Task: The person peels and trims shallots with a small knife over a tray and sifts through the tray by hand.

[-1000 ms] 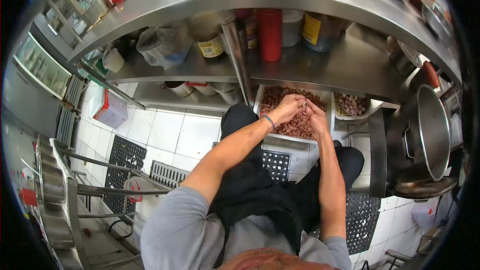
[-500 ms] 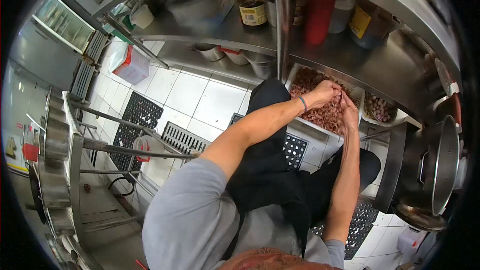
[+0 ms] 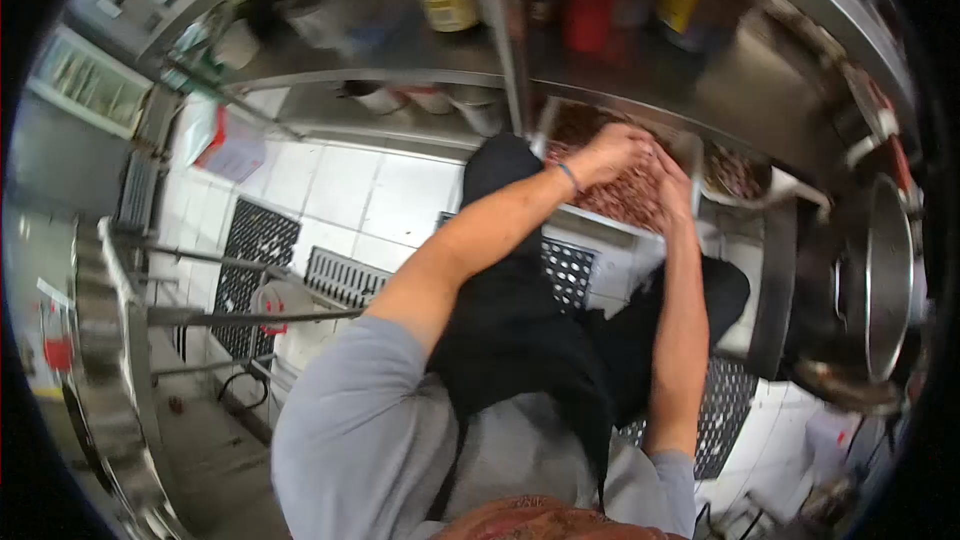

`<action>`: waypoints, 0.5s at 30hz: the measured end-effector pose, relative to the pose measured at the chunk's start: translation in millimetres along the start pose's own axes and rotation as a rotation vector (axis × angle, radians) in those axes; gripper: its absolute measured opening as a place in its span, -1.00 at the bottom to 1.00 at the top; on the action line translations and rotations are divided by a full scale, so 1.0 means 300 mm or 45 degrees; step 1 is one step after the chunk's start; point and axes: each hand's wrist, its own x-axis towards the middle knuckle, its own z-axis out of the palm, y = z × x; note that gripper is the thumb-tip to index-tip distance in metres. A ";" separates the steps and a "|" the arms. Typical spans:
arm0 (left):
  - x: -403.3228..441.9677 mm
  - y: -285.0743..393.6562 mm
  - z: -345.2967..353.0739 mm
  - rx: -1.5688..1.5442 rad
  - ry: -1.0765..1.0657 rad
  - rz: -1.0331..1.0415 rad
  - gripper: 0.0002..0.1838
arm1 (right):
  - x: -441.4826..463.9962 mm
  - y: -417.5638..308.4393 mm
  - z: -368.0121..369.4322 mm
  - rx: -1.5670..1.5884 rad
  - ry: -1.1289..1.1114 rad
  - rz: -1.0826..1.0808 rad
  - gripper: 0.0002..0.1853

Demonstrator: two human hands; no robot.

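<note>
My left hand point(image 3: 613, 153), with a dark band at the wrist, is over a white crate point(image 3: 612, 224) on the floor under the steel counter. My right hand point(image 3: 673, 187) meets it there, fingertips to fingertips. Both hands are closed in a pinch, and whatever small thing is between the fingers is hidden and blurred. Below them the crate is filled with reddish-brown pieces point(image 3: 622, 202) that look like shallots and their dry skins. Just right of the crate, a container of small pale-purple bulbs point(image 3: 733, 174) stands near my right hand.
A steel shelf point(image 3: 640, 75) with bottles and jars runs over the crate, with an upright leg point(image 3: 508, 50) close to my left hand. Dark pans point(image 3: 880, 280) stand at the right. A steel rack point(image 3: 250, 317) is on the left. Black perforated mats point(image 3: 255, 270) lie on white tiles.
The whole view has shifted, so the scene sits farther left and slightly higher, and it is blurrier. Both hands stay together over the crate in much the same pinch.
</note>
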 end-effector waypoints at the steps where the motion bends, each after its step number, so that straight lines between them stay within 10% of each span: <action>1: 0.001 0.009 0.001 0.060 0.039 -0.023 -0.74 | 0.032 0.037 -0.031 0.037 -0.063 -0.008 -0.64; 15: 0.007 0.044 0.000 0.338 0.166 -0.188 -0.78 | -0.030 -0.010 0.005 -0.365 -0.003 -0.256 -0.43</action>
